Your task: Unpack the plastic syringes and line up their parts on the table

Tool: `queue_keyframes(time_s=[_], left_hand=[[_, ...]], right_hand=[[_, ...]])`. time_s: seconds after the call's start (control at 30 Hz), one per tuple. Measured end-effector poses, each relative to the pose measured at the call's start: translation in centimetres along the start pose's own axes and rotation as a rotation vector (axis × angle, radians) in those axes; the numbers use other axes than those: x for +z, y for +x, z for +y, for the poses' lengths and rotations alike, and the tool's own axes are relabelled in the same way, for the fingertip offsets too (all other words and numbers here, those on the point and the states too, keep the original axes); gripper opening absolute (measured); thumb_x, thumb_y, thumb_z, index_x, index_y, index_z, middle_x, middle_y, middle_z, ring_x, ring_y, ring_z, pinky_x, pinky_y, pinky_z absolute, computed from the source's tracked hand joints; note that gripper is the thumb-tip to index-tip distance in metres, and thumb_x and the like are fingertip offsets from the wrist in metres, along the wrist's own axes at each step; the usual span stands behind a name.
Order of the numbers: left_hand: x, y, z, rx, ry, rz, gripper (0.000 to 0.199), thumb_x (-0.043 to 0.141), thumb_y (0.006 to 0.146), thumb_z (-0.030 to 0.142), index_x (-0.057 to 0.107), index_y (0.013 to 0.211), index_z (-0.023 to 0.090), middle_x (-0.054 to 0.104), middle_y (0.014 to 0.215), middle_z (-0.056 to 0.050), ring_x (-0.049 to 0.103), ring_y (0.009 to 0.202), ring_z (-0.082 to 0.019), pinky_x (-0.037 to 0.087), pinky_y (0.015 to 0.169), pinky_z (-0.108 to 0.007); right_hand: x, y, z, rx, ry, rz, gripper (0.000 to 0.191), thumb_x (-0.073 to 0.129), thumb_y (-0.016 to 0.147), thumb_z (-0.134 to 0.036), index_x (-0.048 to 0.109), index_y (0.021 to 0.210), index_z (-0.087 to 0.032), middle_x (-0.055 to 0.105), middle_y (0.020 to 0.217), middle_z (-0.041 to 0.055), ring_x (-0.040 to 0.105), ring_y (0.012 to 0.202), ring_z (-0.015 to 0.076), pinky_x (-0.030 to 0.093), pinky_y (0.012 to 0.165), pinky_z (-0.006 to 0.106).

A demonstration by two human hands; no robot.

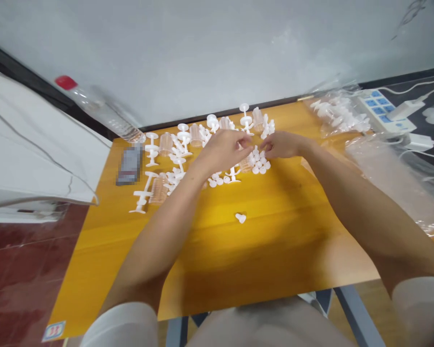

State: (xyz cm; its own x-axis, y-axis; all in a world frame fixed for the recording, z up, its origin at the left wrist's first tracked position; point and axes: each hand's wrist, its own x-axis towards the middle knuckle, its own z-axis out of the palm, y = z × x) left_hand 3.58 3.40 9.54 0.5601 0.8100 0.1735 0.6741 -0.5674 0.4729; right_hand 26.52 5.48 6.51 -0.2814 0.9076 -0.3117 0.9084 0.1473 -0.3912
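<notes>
My left hand (227,150), fingers curled, hovers over the groups of white plastic parts, its thumb just above a clear plastic cup (245,165). Whatever it may hold is hidden. To its right, my right hand (282,144) has its fingertips pressed together at a cluster of small white plastic pieces (261,166). Whether a piece sits between those fingertips cannot be made out. A single white piece (240,218) lies nearer to me on the wooden table (217,270). White stemmed parts with discs (152,149) and another clear cup (165,144) stand to the left.
A bottle with a red cap (97,108) and a blurred-out dark rectangular object (129,165) are at the left. On the right lie a bag of white parts (342,113), clear plastic bags (394,178) and a power strip (385,111) with cables. A wall borders the back edge.
</notes>
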Motion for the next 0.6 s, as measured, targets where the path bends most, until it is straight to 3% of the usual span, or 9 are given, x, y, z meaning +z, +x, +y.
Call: queue_keyframes(time_s=[0.07, 0.13, 0.23, 0.3, 0.37, 0.43, 0.5, 0.6], left_hand=[[-0.9, -4.4, 0.1, 0.001, -0.080, -0.076, 0.021, 0.067, 0.090, 0.035, 0.079, 0.104, 0.024, 0.079, 0.094, -0.002, 0.072, 0.086, -0.019, 0.055, 0.082, -0.030], [-0.5, -9.0, -0.2, 0.012, -0.130, -0.208, 0.025, 0.074, 0.086, 0.036, 0.078, 0.108, 0.026, 0.079, 0.101, -0.002, 0.073, 0.087, -0.019, 0.055, 0.081, -0.030], [1.9, -13.9, -0.7, 0.054, -0.158, -0.343, 0.029, 0.075, 0.087, 0.031, 0.076, 0.116, 0.028, 0.076, 0.114, -0.004, 0.073, 0.097, -0.021, 0.055, 0.087, -0.032], [3.6, -15.1, -0.7, 0.064, -0.190, -0.339, 0.022, 0.067, 0.093, 0.027, 0.077, 0.113, 0.029, 0.076, 0.110, -0.004, 0.073, 0.095, -0.019, 0.055, 0.086, -0.031], [4.6, -14.6, 0.0, 0.058, -0.214, -0.283, 0.020, 0.062, 0.097, 0.025, 0.076, 0.110, 0.028, 0.077, 0.102, -0.003, 0.072, 0.089, -0.018, 0.055, 0.083, -0.030], [4.7, -12.6, 1.2, 0.067, -0.180, -0.206, 0.020, 0.059, 0.098, 0.025, 0.075, 0.110, 0.027, 0.077, 0.098, -0.003, 0.072, 0.088, -0.018, 0.055, 0.082, -0.031], [4.3, -9.5, 2.8, 0.111, -0.076, -0.135, 0.021, 0.058, 0.098, 0.024, 0.075, 0.110, 0.024, 0.077, 0.099, -0.005, 0.071, 0.093, -0.020, 0.053, 0.084, -0.033], [4.2, -3.9, 5.1, 0.187, 0.102, -0.118, 0.022, 0.057, 0.094, 0.015, 0.078, 0.102, 0.019, 0.075, 0.104, -0.011, 0.070, 0.100, -0.026, 0.052, 0.087, -0.038]], right_hand=[[-0.2, -1.4, 0.0, 0.051, 0.015, 0.052, 0.049, 0.068, 0.080, -0.016, 0.070, 0.128, -0.017, 0.076, 0.105, 0.0046, 0.067, 0.081, 0.0159, 0.049, 0.073, 0.024], [-0.1, -3.4, -0.3, 0.093, 0.019, 0.122, 0.048, 0.068, 0.083, -0.021, 0.068, 0.130, -0.018, 0.075, 0.109, 0.0057, 0.068, 0.084, 0.0174, 0.050, 0.076, 0.026], [1.3, -7.6, -1.5, 0.080, 0.050, 0.211, 0.038, 0.065, 0.089, -0.030, 0.070, 0.125, -0.019, 0.076, 0.102, 0.0057, 0.069, 0.083, 0.0176, 0.049, 0.076, 0.027], [3.0, -10.6, -2.6, 0.015, 0.105, 0.224, 0.031, 0.062, 0.092, -0.035, 0.075, 0.114, -0.019, 0.076, 0.093, 0.0053, 0.069, 0.078, 0.0176, 0.049, 0.074, 0.027], [4.9, -13.0, -3.4, -0.075, 0.194, 0.200, 0.030, 0.061, 0.093, -0.039, 0.077, 0.108, -0.019, 0.076, 0.088, 0.0051, 0.069, 0.076, 0.0175, 0.050, 0.072, 0.028], [6.5, -14.5, -3.6, -0.128, 0.290, 0.217, 0.033, 0.064, 0.092, -0.044, 0.078, 0.109, -0.019, 0.076, 0.090, 0.0059, 0.069, 0.075, 0.0179, 0.052, 0.071, 0.028], [7.4, -14.8, -3.2, -0.119, 0.326, 0.328, 0.038, 0.067, 0.089, -0.045, 0.077, 0.116, -0.020, 0.076, 0.092, 0.0070, 0.069, 0.075, 0.0183, 0.053, 0.072, 0.029], [7.4, -13.5, -2.1, -0.040, 0.249, 0.503, 0.038, 0.068, 0.088, -0.037, 0.076, 0.121, -0.020, 0.075, 0.096, 0.0080, 0.069, 0.075, 0.0184, 0.054, 0.075, 0.031]])
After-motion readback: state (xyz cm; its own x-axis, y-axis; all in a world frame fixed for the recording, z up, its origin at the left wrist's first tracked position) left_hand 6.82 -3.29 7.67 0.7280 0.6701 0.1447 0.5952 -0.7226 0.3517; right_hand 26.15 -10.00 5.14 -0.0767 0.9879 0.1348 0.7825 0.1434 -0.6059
